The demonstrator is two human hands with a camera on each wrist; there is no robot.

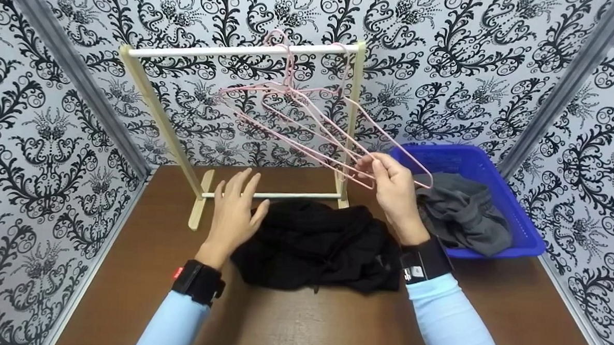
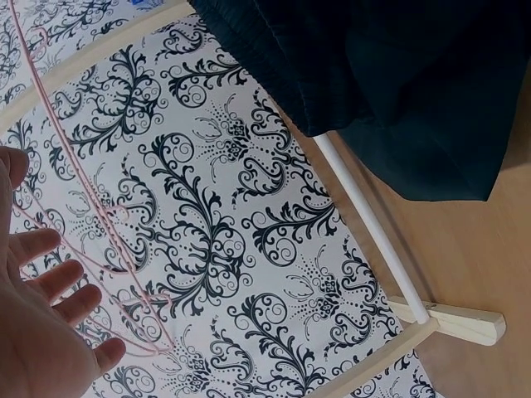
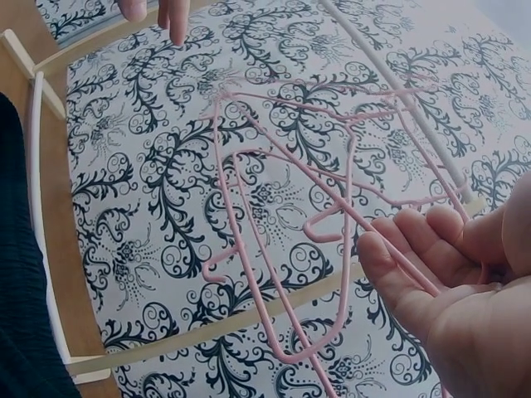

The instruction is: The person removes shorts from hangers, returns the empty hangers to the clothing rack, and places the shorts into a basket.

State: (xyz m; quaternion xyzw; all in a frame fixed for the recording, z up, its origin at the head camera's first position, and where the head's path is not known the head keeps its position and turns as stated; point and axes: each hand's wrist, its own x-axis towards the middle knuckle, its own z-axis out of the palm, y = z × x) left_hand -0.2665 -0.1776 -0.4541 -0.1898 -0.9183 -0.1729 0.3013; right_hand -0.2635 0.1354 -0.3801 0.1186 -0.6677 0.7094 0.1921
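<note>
Pink clothes hangers [image 1: 308, 149] hang by their hooks from the white top bar [image 1: 208, 51] of a small wooden rack. With thumb and fingers my right hand [image 1: 393, 189] pinches a hanger [image 3: 348, 211] near its right end. My left hand [image 1: 235, 211] is held in the air left of the black garment [image 1: 314, 248], its fingers spread and holding nothing. In the left wrist view the left hand [image 2: 41, 315] shows its palm and loosely bent fingers beside the hangers. The garment lies in a heap on the table; a gathered edge [image 2: 290, 75] shows.
A blue basket [image 1: 529, 244] with a grey garment [image 1: 466, 216] in it stands at the right. The rack's wooden feet [image 1: 200, 199] and lower white bar [image 1: 295, 195] stand behind the black garment. Patterned walls [image 1: 45, 125] enclose the brown table [image 1: 300, 328].
</note>
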